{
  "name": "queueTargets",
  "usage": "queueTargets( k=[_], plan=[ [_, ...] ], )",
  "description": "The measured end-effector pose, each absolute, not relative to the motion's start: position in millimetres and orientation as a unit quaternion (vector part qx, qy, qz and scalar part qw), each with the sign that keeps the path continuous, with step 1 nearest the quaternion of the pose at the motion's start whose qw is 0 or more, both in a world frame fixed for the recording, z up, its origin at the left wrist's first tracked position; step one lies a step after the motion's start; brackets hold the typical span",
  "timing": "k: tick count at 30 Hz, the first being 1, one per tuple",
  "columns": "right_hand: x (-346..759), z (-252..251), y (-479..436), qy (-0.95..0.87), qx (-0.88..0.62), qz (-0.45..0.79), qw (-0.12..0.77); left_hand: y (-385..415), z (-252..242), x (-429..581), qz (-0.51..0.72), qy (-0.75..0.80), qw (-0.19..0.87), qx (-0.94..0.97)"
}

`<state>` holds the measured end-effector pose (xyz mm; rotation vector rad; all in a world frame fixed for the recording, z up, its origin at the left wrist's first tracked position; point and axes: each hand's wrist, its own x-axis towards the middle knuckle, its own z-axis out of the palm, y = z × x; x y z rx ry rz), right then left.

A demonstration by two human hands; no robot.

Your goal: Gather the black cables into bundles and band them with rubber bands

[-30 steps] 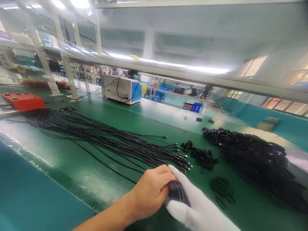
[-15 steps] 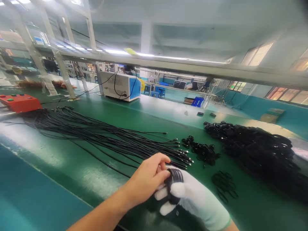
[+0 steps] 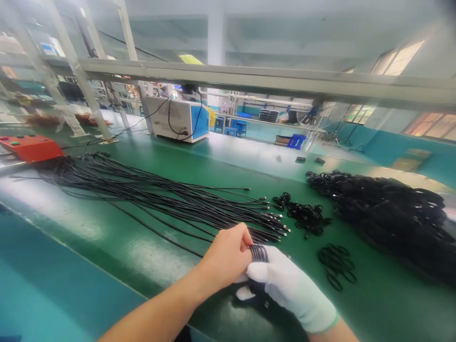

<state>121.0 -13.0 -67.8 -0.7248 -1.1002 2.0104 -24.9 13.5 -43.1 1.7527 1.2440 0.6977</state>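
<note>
Right hand (image 3: 287,285) gloved, fingers gripping coil (image 3: 259,253); left hand (image 3: 228,254) touching coil, finger grip unclear; cables (image 3: 171,194) beyond coil.

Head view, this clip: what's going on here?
A person is handling a coiled black cable over a green table. The gloved right hand holds the coil, its thumb across the front. The bare left hand has its fingers against the coil; whether they grip it is hidden. Beyond the hands, a spread of black cables lies uncoiled, connector ends toward the right. Further right are loose black loops and a large black heap.
</note>
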Motion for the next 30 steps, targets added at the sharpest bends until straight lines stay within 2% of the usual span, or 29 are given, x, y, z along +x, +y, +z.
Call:
queueTargets(
  k=[8, 12, 16, 22, 26, 28, 30],
  plan=[
    [121.3, -70.8, -12.8, -0.425, -0.315, 0.769, 0.360, 20.3, -47.4, -31.5, 0.254, 0.492, 0.480, 0.680],
    [122.5, -68.4, -13.4, -0.448, -0.313, 0.769, 0.332, 17.9, -49.7, -24.9, 0.267, 0.500, 0.509, 0.648],
    [125.2, -70.1, -12.3, -0.481, -0.343, 0.739, 0.323, 21.0, -45.3, -20.0, 0.270, 0.507, 0.444, 0.688],
    [120.3, -77.7, -4.6, -0.324, -0.222, 0.816, 0.424, 8.4, -40.0, -31.5, 0.270, 0.499, 0.323, 0.757],
    [117.7, -81.3, -2.5, -0.331, -0.197, 0.786, 0.484, -11.4, -49.5, -31.4, 0.270, 0.439, 0.244, 0.822],
    [122.3, -82.0, -2.5, -0.321, -0.200, 0.797, 0.470, -12.4, -49.6, -32.8, 0.274, 0.426, 0.267, 0.820],
    [129.9, -81.1, -3.3, -0.297, -0.200, 0.830, 0.428, -6.8, -43.6, -37.2, 0.290, 0.437, 0.333, 0.784]
  ],
)
